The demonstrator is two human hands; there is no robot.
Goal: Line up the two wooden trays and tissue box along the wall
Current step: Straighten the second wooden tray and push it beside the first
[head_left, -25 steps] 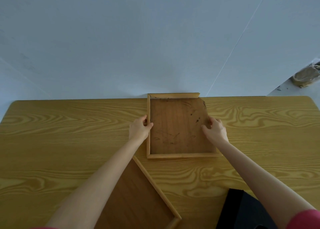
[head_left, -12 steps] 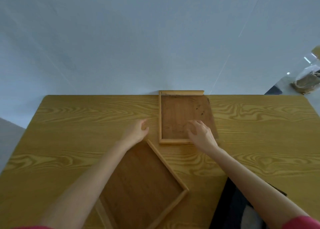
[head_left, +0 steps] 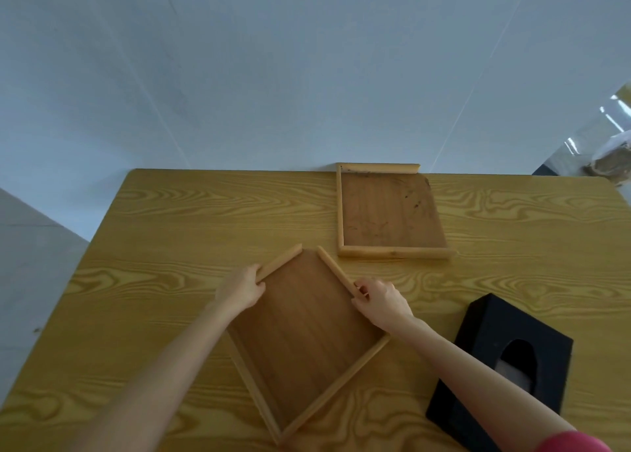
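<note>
Gripping near tray (head_left: 304, 332) rims, both hands' fingers (head_left: 359, 289)

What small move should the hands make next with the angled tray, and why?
Probably turn the near tray square. Left hand and right hand grip its rims, but it lies diagonal, while the far tray already sits against the wall.

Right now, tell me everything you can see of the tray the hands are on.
The near tray is a shallow wooden rectangle with a darker brown base and pale raised rails along its edges. It lies flat on the table, turned diagonally, well short of the wall. The left hand holds one rail, the right hand the adjacent rail. It looks empty and touches neither the far tray nor the black tissue box.
</note>
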